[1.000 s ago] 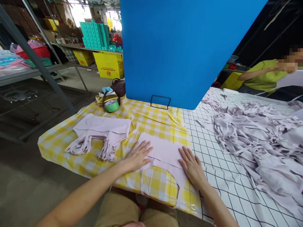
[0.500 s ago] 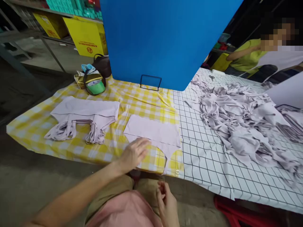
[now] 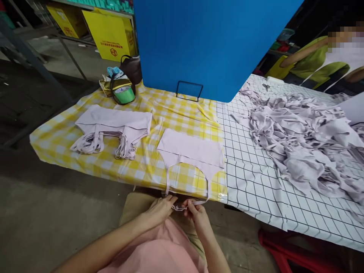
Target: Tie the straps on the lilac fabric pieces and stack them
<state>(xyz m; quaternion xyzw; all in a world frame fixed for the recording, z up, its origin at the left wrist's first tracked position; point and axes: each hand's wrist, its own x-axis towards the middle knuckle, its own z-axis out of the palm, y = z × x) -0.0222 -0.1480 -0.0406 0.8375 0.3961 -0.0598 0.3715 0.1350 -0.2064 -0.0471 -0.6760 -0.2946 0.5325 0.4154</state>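
Observation:
A pale lilac strappy top (image 3: 190,149) lies flat on the yellow checked cloth, its straps hanging over the table's front edge. Just past that edge, my right hand (image 3: 195,210) pinches the strap ends between thumb and fingers. Close by on the left, my left hand (image 3: 163,206) is closed at the other end of the same straps, its fingertips partly hidden. A short twisted stretch of strap (image 3: 179,208) runs between the two hands. Further left sits a neat stack of folded tops (image 3: 113,121) with bunched straps.
A heap of loose lilac tops (image 3: 295,140) covers the white grid cloth on the right. Behind stands a big blue board (image 3: 210,45) with a wire stand (image 3: 189,91). A green tape roll (image 3: 125,94) lies back left. A person in yellow-green (image 3: 321,57) handles fabric at far right.
My left hand has come off the top and down to the straps at the table edge. My right hand has risen to meet it, and both now hold the straps. The view has shifted.

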